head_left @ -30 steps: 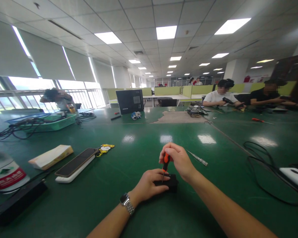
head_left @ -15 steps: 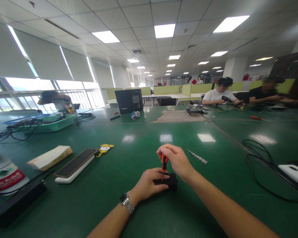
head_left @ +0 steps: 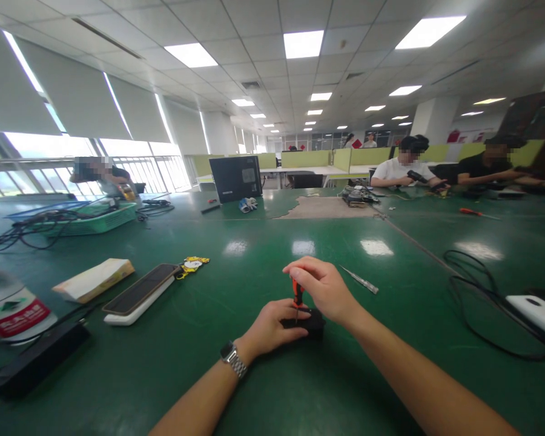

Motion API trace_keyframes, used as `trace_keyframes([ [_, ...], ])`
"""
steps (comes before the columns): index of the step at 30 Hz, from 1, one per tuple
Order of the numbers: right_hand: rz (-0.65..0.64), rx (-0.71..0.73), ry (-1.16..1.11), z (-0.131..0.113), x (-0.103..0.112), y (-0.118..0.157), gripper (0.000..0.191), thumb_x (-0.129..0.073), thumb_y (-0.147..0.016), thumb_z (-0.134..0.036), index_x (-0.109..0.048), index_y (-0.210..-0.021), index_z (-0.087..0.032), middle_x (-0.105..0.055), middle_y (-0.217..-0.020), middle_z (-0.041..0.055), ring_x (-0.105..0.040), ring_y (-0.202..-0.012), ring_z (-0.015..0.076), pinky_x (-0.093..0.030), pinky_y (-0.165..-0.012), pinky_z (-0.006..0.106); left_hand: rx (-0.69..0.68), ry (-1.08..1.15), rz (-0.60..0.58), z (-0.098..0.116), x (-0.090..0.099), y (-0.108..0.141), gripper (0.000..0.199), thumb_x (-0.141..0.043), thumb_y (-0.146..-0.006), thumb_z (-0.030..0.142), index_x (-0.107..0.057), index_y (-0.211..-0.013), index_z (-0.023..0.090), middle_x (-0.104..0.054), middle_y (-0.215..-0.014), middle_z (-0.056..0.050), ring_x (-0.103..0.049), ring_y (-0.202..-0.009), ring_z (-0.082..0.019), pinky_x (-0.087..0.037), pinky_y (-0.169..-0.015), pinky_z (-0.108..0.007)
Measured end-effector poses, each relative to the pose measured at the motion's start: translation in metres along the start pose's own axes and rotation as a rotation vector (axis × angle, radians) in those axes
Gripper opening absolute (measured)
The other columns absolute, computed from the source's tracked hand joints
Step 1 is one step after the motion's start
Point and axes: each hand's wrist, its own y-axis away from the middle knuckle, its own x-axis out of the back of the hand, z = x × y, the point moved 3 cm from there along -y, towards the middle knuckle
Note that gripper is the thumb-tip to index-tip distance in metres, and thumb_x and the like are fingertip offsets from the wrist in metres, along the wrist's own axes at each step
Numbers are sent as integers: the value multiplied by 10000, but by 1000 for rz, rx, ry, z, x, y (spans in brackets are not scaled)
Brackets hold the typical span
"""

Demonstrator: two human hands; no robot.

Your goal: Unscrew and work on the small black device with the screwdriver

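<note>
On the green table in front of me lies a small black box [head_left: 315,326]. My left hand [head_left: 272,327] is closed round the box's left side, fingers along its top and thumb toward its near side. A watch sits on that wrist. Above the box, my right hand [head_left: 320,284] grips an orange and black screwdriver [head_left: 298,294] by the top of its handle. The screwdriver stands nearly upright, its shaft pointing down onto the box between my left thumb and fingers. Its tip is too small to make out. A clear tester screwdriver [head_left: 361,280] lies to the right.
Left are a bottle [head_left: 13,309], a black adapter [head_left: 36,357], a phone [head_left: 143,287] on a white slab and a tissue pack [head_left: 94,280]. Right are a black cable [head_left: 463,315] and a white device [head_left: 533,318]. Farther back stand a green basket [head_left: 95,223] and a monitor [head_left: 236,178]. Several people sit beyond.
The view has tipped slightly downward. My right fingers have shifted a little on the screwdriver's handle top, while my left hand stays on the black box.
</note>
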Motion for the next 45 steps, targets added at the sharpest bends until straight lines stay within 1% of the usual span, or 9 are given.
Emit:
trace_keyframes([
  [8,-108,19,70,-9,-4,3,201,-552,-836,-299,-712,-841,-177,-631,-735,15,-590,-671,146,-472,-607,255,2,7,-5,0,1,1,312,-698,-830,365,-692,-1109,225,-672,-1117,-69,-614,-1019,-237,-473,-939,-346],
  [14,-19,47,183,-14,7,1,179,-562,-816,-253,-729,-834,-192,-651,-770,21,-597,-698,149,-465,-622,254,-6,6,3,-2,0,1,338,-696,-827,394,-690,-1115,218,-667,-1131,-77,-621,-1014,-235,-473,-952,-357],
  [18,-66,8,151,-11,11,-1,236,-507,-820,-215,-723,-913,-192,-670,-801,25,-612,-693,151,-480,-628,265,-14,9,13,0,0,0,329,-700,-822,397,-698,-1098,218,-668,-1124,-81,-623,-1020,-238,-475,-956,-361],
  [24,-67,24,162,-8,10,0,222,-450,-822,-179,-667,-772,-186,-626,-706,3,-585,-646,139,-460,-605,250,-10,10,11,1,0,0,321,-709,-820,370,-695,-1103,219,-663,-1125,-75,-619,-1024,-234,-477,-945,-343],
  [27,-114,53,272,-8,6,3,168,-548,-798,-213,-665,-919,-220,-606,-726,-16,-546,-620,130,-427,-591,241,2,17,9,1,1,-1,316,-720,-812,360,-701,-1091,213,-673,-1103,-72,-627,-1009,-237,-487,-928,-335],
  [32,-171,95,405,-6,3,7,394,-581,-775,-184,-588,-1156,-285,-601,-743,-25,-512,-611,133,-373,-572,233,-19,28,11,6,3,-2,277,-714,-816,351,-715,-1053,207,-671,-1139,-73,-626,-1032,-250,-477,-948,-343],
  [37,-88,81,605,-9,12,5,156,-669,-752,-331,-616,-869,-242,-505,-595,-50,-421,-523,115,-283,-514,230,-9,19,-5,3,1,-1,317,-722,-812,337,-694,-1105,219,-666,-1121,-70,-617,-1028,-237,-475,-938,-331],
  [40,-44,62,732,-12,16,4,258,-684,-732,-433,-557,-685,-213,-465,-546,-55,-391,-511,107,-252,-506,230,5,20,-7,0,0,-1,317,-727,-808,331,-694,-1105,226,-654,-1138,-66,-609,-1035,-235,-467,-949,-335],
  [45,-117,56,775,-14,14,4,174,-637,-770,-377,-604,-856,-230,-558,-655,-46,-461,-583,111,-286,-549,221,16,-2,0,1,1,-1,316,-723,-807,359,-699,-1092,226,-667,-1087,-66,-620,-989,-230,-484,-905,-326],
])
